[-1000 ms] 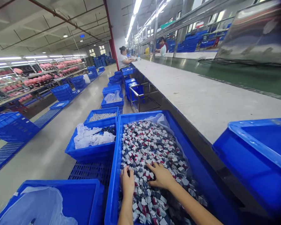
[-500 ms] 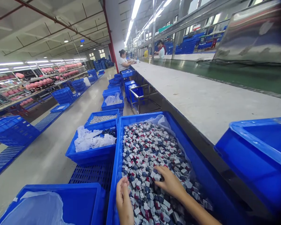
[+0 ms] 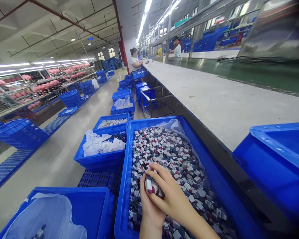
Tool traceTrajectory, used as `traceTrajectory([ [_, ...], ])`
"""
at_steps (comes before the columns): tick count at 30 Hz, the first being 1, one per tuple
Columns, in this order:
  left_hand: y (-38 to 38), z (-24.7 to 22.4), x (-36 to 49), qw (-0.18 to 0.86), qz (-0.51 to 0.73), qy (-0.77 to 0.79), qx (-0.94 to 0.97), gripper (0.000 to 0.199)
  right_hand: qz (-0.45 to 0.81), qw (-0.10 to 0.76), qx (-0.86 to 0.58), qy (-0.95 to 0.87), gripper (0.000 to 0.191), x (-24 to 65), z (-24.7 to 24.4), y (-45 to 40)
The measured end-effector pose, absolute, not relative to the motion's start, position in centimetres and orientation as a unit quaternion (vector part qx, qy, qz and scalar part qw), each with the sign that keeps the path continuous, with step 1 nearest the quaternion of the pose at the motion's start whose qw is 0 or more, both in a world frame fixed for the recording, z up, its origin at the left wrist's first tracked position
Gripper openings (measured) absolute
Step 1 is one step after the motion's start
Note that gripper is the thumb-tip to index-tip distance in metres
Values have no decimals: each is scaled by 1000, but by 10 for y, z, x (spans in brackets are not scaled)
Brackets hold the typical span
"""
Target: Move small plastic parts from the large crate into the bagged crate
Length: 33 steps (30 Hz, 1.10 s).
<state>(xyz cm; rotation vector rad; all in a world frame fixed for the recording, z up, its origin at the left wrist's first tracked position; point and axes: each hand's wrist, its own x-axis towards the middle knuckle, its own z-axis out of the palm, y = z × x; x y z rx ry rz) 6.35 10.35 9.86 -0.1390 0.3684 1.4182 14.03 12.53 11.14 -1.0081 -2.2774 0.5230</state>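
Observation:
Small white, dark blue and red pieces [image 3: 161, 142] fill a large blue bin [image 3: 128, 166] lined with clear plastic. Over the bin my left hand [image 3: 149, 205] is cupped, palm up, under a few of these pieces [image 3: 149, 185]. My right hand [image 3: 168, 187] curves over the same pieces from the right, its fingers closed round them and meeting my left hand. How many pieces lie between the palms is hidden. At the lower left, a blue bin [image 3: 103, 207] with a plastic liner [image 3: 52, 215] holds a few dark and white pieces [image 3: 40, 232].
Bins with white bags [image 3: 102, 146] and small pale parts [image 3: 112, 123] stand left of the large bin. A long white table [image 3: 201, 96] runs along the right, with a blue bin [image 3: 271, 159] beside it. A person [image 3: 134, 61] sits at its far end.
My hands were apart; now they have come together round some pieces above the bin. Several pieces now show in the lower-left liner. The view has shifted slightly.

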Motion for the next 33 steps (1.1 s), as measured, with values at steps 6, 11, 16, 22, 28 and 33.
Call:
traceTrajectory([
  [6, 92, 103, 58, 700, 668, 222, -120, 32, 202, 357, -346, -844, 50, 147, 113, 117],
  [11, 85, 122, 56, 671, 695, 227, -126, 37, 284, 485, -454, -691, 37, 156, 108, 109],
  [16, 78, 133, 59, 662, 693, 242, -151, 36, 338, 475, -476, -659, 35, 153, 103, 103],
  [22, 69, 137, 71, 638, 708, 253, -167, 31, 485, 498, -480, -534, 31, 145, 108, 94],
  [28, 65, 147, 77, 653, 702, 190, -211, 31, 473, 546, -482, -497, 33, 143, 113, 83],
  [33, 60, 149, 71, 657, 714, 169, -174, 34, 460, 559, -459, -515, 39, 145, 113, 77],
])
